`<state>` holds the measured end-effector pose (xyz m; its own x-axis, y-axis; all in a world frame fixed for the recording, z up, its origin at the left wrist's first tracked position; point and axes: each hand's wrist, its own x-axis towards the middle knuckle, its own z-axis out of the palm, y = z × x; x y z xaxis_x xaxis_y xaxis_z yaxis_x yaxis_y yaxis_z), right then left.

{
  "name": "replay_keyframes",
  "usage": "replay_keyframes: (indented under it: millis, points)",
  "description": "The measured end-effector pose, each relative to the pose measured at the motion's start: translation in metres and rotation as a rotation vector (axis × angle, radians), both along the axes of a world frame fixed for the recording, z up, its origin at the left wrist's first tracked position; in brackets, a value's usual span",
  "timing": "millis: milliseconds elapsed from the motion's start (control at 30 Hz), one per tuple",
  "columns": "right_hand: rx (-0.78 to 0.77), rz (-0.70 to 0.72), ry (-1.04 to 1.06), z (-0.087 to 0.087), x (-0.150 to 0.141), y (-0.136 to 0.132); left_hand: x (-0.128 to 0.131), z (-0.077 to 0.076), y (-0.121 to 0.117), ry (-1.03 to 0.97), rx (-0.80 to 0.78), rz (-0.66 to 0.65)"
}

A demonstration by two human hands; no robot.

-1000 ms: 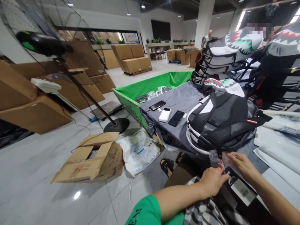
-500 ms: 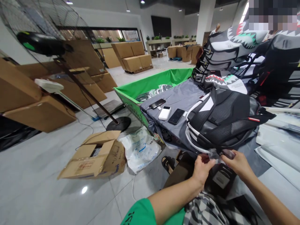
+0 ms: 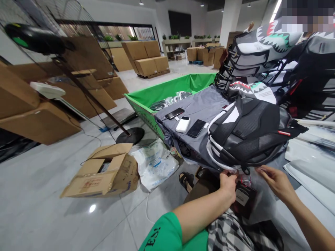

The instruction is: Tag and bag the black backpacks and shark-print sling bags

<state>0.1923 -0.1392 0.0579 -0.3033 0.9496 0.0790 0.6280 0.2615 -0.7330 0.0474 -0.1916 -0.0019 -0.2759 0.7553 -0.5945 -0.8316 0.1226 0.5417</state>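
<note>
A black backpack (image 3: 248,125) with white trim lies on the grey-covered table in front of me. A clear plastic bag (image 3: 261,200) hangs below its near edge. My left hand (image 3: 228,186) is closed at the bag's left side, just under the backpack; its fingertips are partly hidden. Pinched between the fingers of my right hand (image 3: 278,183) is the bag's right edge. A dark hang tag (image 3: 244,199) with a pale label dangles between my hands, by a red string loop (image 3: 246,181).
Two phones and a white power bank (image 3: 183,124) lie on the grey cloth (image 3: 201,104). More shark-mouth backpacks (image 3: 261,52) are stacked behind. White plastic bags (image 3: 309,174) lie at right. An open carton (image 3: 104,174) and a standing fan (image 3: 86,92) are on the floor at left.
My hands have moved apart, the right one to the right, spreading the clear plastic between them. The hang tag now shows more fully. The view has shifted slightly.
</note>
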Motion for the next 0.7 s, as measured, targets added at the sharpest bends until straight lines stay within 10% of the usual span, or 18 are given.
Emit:
replay_keyframes:
  millis: [267, 700]
  points:
    - [0.753, -0.022, -0.456, 0.011, -0.030, -0.027, 0.002, 0.007, 0.009, 0.014, -0.080, 0.009]
    - [0.979, 0.098, -0.645, -0.018, -0.054, -0.063, -0.007, 0.010, -0.002, -0.136, 0.041, -0.030]
